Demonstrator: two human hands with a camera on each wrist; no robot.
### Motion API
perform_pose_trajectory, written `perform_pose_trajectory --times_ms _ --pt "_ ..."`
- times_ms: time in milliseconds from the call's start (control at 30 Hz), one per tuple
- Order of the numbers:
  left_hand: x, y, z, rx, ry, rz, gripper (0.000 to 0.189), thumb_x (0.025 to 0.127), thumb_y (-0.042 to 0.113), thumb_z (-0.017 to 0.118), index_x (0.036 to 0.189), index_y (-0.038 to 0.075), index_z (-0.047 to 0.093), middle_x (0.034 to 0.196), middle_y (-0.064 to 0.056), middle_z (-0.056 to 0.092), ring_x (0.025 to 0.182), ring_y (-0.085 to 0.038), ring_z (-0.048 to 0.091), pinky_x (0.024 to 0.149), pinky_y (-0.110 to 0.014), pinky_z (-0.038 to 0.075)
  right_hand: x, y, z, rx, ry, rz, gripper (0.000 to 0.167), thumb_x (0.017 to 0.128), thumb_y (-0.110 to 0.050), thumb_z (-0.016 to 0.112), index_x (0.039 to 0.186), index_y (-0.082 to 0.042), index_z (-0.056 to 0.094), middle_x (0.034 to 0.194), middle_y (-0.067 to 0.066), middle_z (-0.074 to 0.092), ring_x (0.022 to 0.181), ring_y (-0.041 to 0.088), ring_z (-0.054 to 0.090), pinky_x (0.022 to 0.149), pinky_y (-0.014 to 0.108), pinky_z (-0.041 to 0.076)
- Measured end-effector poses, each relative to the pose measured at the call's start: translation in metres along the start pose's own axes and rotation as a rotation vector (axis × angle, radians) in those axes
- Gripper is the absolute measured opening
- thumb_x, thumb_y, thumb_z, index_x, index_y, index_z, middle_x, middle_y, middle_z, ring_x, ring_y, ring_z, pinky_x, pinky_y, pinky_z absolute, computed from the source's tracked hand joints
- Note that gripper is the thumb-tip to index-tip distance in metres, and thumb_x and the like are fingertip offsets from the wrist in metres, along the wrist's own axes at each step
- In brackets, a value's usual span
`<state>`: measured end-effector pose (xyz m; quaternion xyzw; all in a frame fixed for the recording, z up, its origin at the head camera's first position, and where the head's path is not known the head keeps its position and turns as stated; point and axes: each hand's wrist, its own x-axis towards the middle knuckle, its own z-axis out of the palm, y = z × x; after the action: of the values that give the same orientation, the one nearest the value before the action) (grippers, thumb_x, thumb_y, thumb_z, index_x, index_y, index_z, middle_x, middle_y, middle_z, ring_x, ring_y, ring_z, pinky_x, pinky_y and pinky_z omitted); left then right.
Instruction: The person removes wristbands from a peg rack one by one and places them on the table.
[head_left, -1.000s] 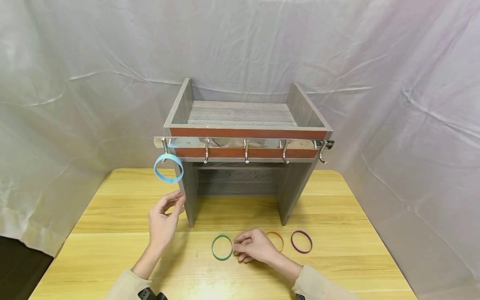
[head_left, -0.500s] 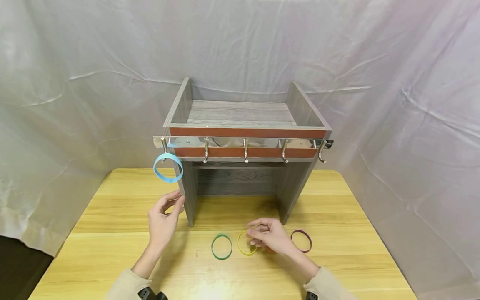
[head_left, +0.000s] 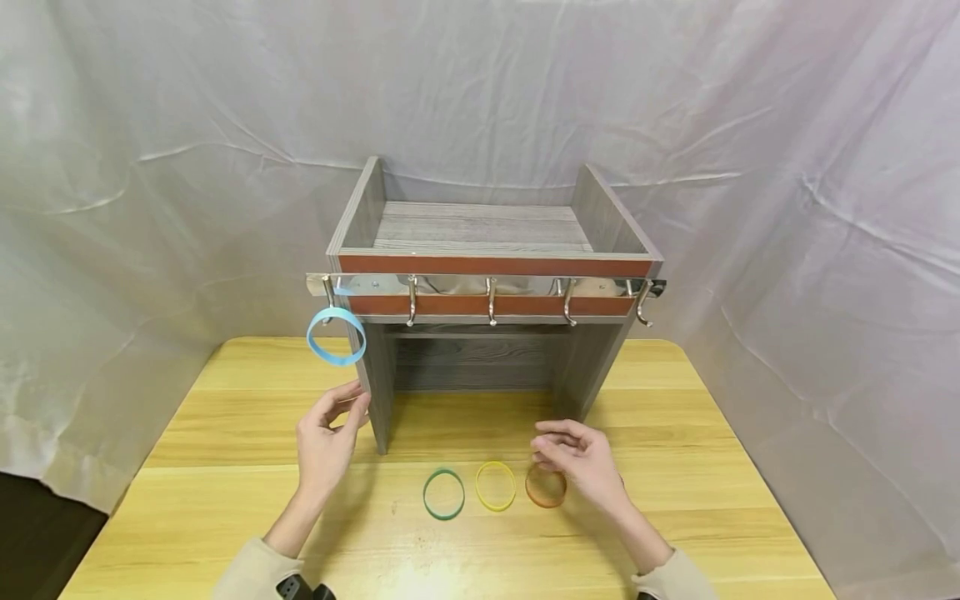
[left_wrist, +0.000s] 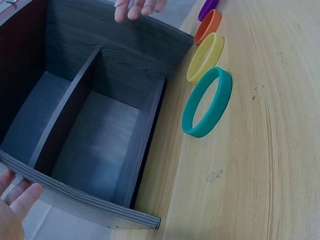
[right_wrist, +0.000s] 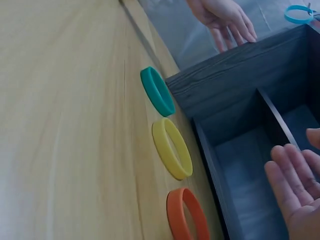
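My left hand (head_left: 326, 437) touches the front edge of the left side panel of a grey wooden shelf unit (head_left: 375, 375) with its fingertips. A light blue wristband (head_left: 337, 360) hangs from the leftmost hook above it. On the table lie a green wristband (head_left: 444, 517), a yellow wristband (head_left: 496, 507) and an orange wristband (head_left: 546, 504) in a row. Above and behind the orange one my right hand (head_left: 588, 462) hovers, its fingers loosely extended and holding nothing. A purple wristband (left_wrist: 208, 7) shows at the row's far end in the left wrist view; my right hand and forearm hide it in the head view.
Along the unit's front runs a shiny metal rail (head_left: 450, 285) with several hooks; the light blue wristband is on its left end. The wooden table (head_left: 720, 500) extends on both sides. Pale fabric walls (head_left: 480, 100) surround it at the back and sides.
My right hand has moved rightward along the row, from beside the green wristband, past the yellow, to above the orange, uncovering the yellow and now covering the purple. My left hand stays put.
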<state>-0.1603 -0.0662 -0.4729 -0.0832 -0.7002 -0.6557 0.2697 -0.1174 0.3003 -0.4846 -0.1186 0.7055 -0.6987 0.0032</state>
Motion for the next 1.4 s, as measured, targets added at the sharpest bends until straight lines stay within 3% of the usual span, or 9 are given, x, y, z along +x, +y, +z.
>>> perform_pose_trajectory --times_ms 133,367,633,767,867,1000,1233,1400 --pt "0.0 0.0 0.0 0.0 0.0 0.003 0.019 0.095 -0.009 0.07 0.114 -0.011 0.072 0.103 0.025 0.073 0.086 0.005 0.074 0.067 -0.018 0.066 -0.004 0.001 -0.006 0.056 0.097 -0.085 0.022 0.1 0.007 0.064 0.121 0.005 0.069 0.099 -0.004 0.081 0.085 0.011 0.079 0.077 0.034 0.071" --pt "0.0 0.001 0.001 -0.006 0.005 0.009 0.018 0.095 -0.01 0.07 0.114 -0.011 0.072 0.103 0.025 0.073 0.086 0.007 0.073 0.067 -0.016 0.066 -0.009 -0.005 -0.021 0.098 0.206 -0.263 0.028 0.098 0.017 0.059 0.121 0.031 0.052 0.1 0.002 0.082 0.084 0.013 0.08 0.075 0.031 0.07" --pt "-0.001 0.002 0.001 -0.007 0.006 -0.003 0.018 0.095 -0.009 0.07 0.114 -0.011 0.072 0.102 0.025 0.073 0.086 0.007 0.073 0.067 -0.017 0.066 -0.009 -0.021 -0.037 0.094 0.279 -0.37 0.022 0.096 0.022 0.057 0.116 0.017 0.067 0.097 0.005 0.081 0.081 0.013 0.08 0.073 0.027 0.07" --pt "-0.001 0.002 0.001 -0.009 0.01 -0.005 0.018 0.096 -0.009 0.07 0.113 -0.012 0.072 0.102 0.024 0.073 0.085 0.007 0.073 0.067 -0.016 0.066 -0.005 -0.028 -0.045 0.056 0.341 -0.381 0.022 0.095 0.021 0.06 0.112 0.011 0.071 0.094 0.005 0.082 0.078 0.012 0.079 0.071 0.027 0.07" --pt "0.0 0.003 0.001 -0.011 0.012 -0.007 0.018 0.096 -0.009 0.069 0.113 -0.012 0.073 0.101 0.024 0.073 0.085 0.007 0.073 0.067 -0.016 0.066 -0.001 -0.032 -0.051 0.022 0.374 -0.366 0.018 0.095 0.018 0.062 0.111 0.014 0.07 0.093 0.003 0.082 0.077 0.011 0.079 0.071 0.028 0.07" --pt "0.0 0.002 0.001 -0.002 0.011 -0.009 0.018 0.096 -0.008 0.07 0.113 -0.011 0.073 0.101 0.024 0.073 0.085 0.007 0.073 0.067 -0.016 0.066 0.005 -0.036 -0.058 0.001 0.388 -0.37 0.017 0.096 0.016 0.063 0.112 0.021 0.066 0.093 -0.001 0.082 0.078 0.01 0.079 0.072 0.028 0.07" --pt "-0.001 0.0 0.0 0.003 0.011 -0.009 0.018 0.096 -0.009 0.07 0.114 -0.011 0.073 0.101 0.025 0.072 0.086 0.006 0.073 0.067 -0.016 0.066 0.016 -0.035 -0.063 0.027 0.397 -0.384 0.017 0.094 0.016 0.067 0.109 0.012 0.072 0.093 0.0 0.082 0.077 0.014 0.08 0.072 0.03 0.07" --pt "0.0 0.0 0.0 -0.001 0.01 -0.003 0.019 0.095 -0.009 0.07 0.114 -0.011 0.073 0.1 0.025 0.073 0.085 0.007 0.073 0.067 -0.016 0.066 0.021 -0.034 -0.062 0.006 0.401 -0.375 0.02 0.091 0.017 0.07 0.109 0.024 0.065 0.091 -0.002 0.082 0.077 0.012 0.079 0.072 0.029 0.07"
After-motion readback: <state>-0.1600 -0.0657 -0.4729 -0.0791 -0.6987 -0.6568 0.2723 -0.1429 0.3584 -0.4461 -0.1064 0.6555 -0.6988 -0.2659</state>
